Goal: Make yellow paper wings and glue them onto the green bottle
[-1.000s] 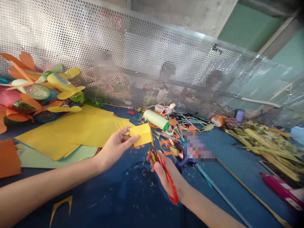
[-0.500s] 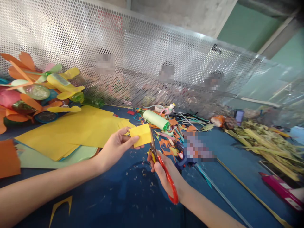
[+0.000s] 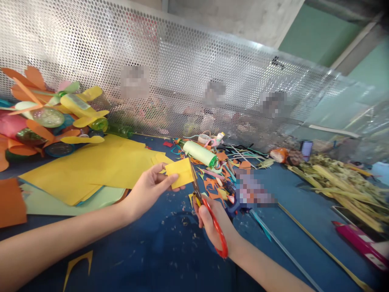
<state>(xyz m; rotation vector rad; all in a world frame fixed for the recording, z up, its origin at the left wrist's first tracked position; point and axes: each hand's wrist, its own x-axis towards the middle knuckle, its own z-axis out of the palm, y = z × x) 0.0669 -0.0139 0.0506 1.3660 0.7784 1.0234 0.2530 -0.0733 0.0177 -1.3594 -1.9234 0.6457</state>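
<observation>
Paper in hand at the scissors, above a blue tabletop (image 3: 136,263). A small piece of yellow paper (image 3: 181,172) is pinched between the thumb and fingers of the left hand (image 3: 146,190), held up near the middle of the view, with its right edge presented to the blades. A pair of red-handled scissors (image 3: 197,191) is gripped in the right hand (image 3: 219,217), the blades pointing up and away along that edge. How far the blades are parted, and whether the edge lies between them, cannot be told. A slight shift of the right hand and scissors has just been made, while the paper has stayed almost in place; this is judged to be a small adjustment during trimming, as no newly freed strip can be made out. Large yellow sheets (image 3: 118,160) are spread over pale green sheets (image 3: 105,198) on the left, and an angular yellow offcut (image 3: 70,263) lies nearer the wearer. Beyond the hands, a green bottle wrapped in pale green paper (image 3: 199,152) rests on its side among orange scraps (image 3: 212,187), before a perforated metal screen (image 3: 182,61).
</observation>
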